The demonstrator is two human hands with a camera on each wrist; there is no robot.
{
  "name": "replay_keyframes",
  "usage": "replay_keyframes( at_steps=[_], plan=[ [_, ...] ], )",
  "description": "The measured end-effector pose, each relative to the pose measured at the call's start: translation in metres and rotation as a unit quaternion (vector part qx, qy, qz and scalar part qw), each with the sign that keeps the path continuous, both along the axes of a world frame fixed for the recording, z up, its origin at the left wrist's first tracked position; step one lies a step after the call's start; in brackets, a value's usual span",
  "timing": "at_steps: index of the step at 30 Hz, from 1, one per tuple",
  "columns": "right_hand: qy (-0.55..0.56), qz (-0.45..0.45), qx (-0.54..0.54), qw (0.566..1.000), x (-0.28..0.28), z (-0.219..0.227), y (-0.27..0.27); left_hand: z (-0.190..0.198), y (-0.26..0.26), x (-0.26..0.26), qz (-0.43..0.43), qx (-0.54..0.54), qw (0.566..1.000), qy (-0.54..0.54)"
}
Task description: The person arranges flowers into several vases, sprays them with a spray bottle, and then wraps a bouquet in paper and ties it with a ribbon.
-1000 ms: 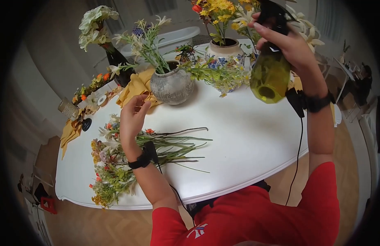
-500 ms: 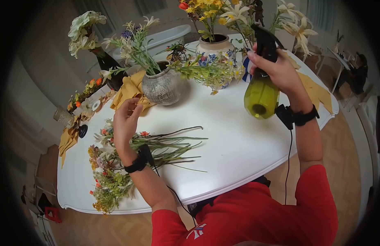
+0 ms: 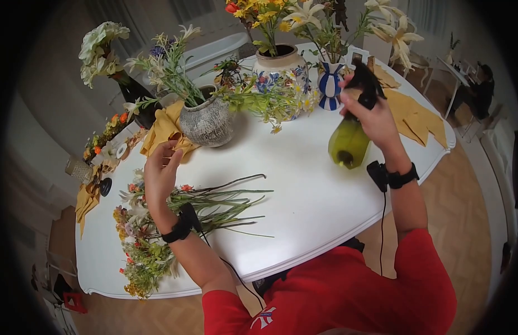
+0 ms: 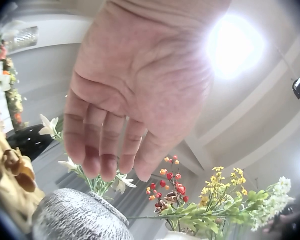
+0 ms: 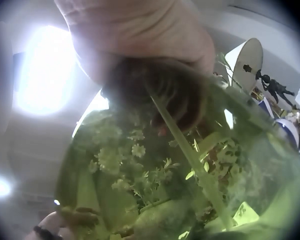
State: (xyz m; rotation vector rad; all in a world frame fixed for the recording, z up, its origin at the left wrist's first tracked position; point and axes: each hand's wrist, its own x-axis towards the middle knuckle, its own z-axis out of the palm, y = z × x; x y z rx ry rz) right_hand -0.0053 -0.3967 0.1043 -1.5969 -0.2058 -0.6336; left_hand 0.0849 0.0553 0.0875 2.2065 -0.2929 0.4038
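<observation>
In a pale room with grey curtains and a wooden floor, faces a broad white table in a red shirt, with another person seated far back on the right. Stretches both bare arms forward over the tabletop, both slanting leftward, hands well apart. Beneath the left forearm, a spread of loose flowers, stems pointing right; farther back, a floral pot, a rough grey vase and a striped vase, each filled with stems. Grips a green spray bottle around its neck with the right hand, bottle held tilted over the right part of the table, in front of the striped vase; exact finger placement on the spray head too hidden to tell. Holds the left hand relaxed near the loose flowers and a yellow cloth, fingers lightly bent and side by side. Visible from the left wrist but hidden in the head view: the full palm, beside a bright ceiling light. From the right wrist alone, a thin tube inside the bottle, with pale blossoms visible through it.
</observation>
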Motion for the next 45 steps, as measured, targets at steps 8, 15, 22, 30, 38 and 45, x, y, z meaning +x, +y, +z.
replay_keyframes(
  at_steps=[8,15,22,30,38,45],
  plan=[
    [-0.154,-0.108,-0.094,0.978,0.082,0.089,-0.033,-0.002,0.002,0.002,-0.003,-0.007,1.000,-0.003],
    [-0.177,-0.203,-0.194,0.943,0.137,0.090,-0.052,-0.002,-0.002,0.002,-0.001,0.010,1.000,-0.006],
    [-0.080,-0.184,-0.153,0.968,0.126,0.063,-0.056,-0.002,-0.005,0.003,0.006,0.011,1.000,-0.010],
    [-0.006,-0.160,-0.124,0.979,0.107,0.009,-0.060,-0.001,-0.012,0.003,0.010,0.032,0.999,0.005],
    [0.056,-0.146,-0.095,0.983,0.076,-0.034,-0.063,-0.003,-0.013,0.005,0.011,0.039,0.999,0.008],
    [0.054,-0.142,-0.023,0.988,0.029,-0.045,-0.043,-0.003,-0.013,0.005,0.011,0.040,0.999,0.012]
  ],
)
